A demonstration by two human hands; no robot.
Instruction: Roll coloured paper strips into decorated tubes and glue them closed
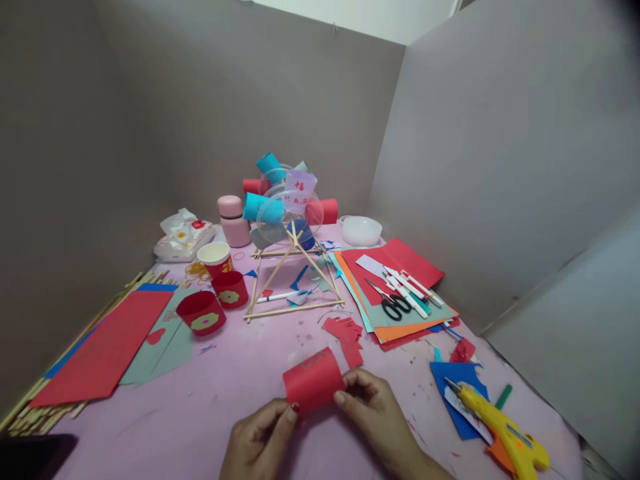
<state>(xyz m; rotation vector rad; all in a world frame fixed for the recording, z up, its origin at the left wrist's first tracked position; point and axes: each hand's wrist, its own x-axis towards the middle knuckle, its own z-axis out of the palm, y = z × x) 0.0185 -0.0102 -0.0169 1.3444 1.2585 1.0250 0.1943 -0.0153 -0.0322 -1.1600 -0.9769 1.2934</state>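
At the far left of the pink tabletop (150,427) we see thin pale wooden sticks (25,417) beneath a long red paper sheet (107,333), with grey-green paper sheets (170,350) beside it. Next come a white soft tissue packet (183,237), two round red paper bands bearing pale flower shapes (201,313), a red-and-white paper cup (215,253) and a pink cylindrical flask (234,227). Further right, a light wooden stick frame (295,309) stands below a wheel of clear plastic discs (290,217) with blue and red paper cylinders around it. In front of the frame, near us, our left hand (265,430) pinches the lower left corner of a curved red paper piece (314,383) between thumb and fingers. The piece is held between both hands, its long axis running across from left to right and slanting, the right end higher in view; whether it closes into a tube we cannot tell. Our right hand (373,407) pinches its right edge, fingertips close together. Just beyond lie torn-looking red paper scraps (346,337); then black-handled scissors (397,307) and slim white pens (407,293) on stacked coloured sheets (415,260), and lastly a yellow glue gun (500,423).
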